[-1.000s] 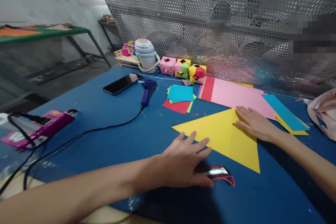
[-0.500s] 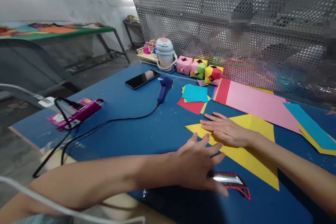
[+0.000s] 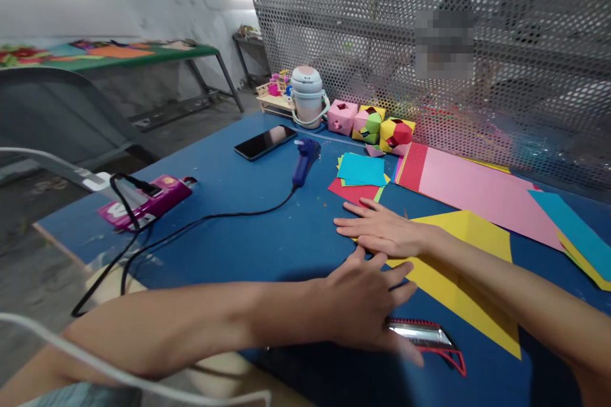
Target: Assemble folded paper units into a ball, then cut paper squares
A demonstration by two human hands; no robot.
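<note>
A yellow paper triangle (image 3: pixel 470 261) lies on the blue table (image 3: pixel 267 235). My right hand (image 3: pixel 382 232) rests flat on its left corner with fingers stretched out, holding nothing. My left hand (image 3: pixel 367 305) lies flat and open at the triangle's near edge, its fingers spread. Its fingertips touch the left end of a red and silver utility knife (image 3: pixel 427 338) lying on the table just below the paper.
Behind the triangle lie a stack of small coloured squares (image 3: pixel 360 175), large pink and red sheets (image 3: pixel 470 187) and a blue strip (image 3: pixel 570 232). A blue glue gun (image 3: pixel 304 156) with its black cord, a phone (image 3: pixel 265 142), a pink device (image 3: pixel 147 200), paper cubes (image 3: pixel 375 124) and a jar (image 3: pixel 308 95) stand further left and back.
My right hand has slid left along the yellow triangle from its top corner to its left corner. My left hand stays by the knife. The view has shifted left.
</note>
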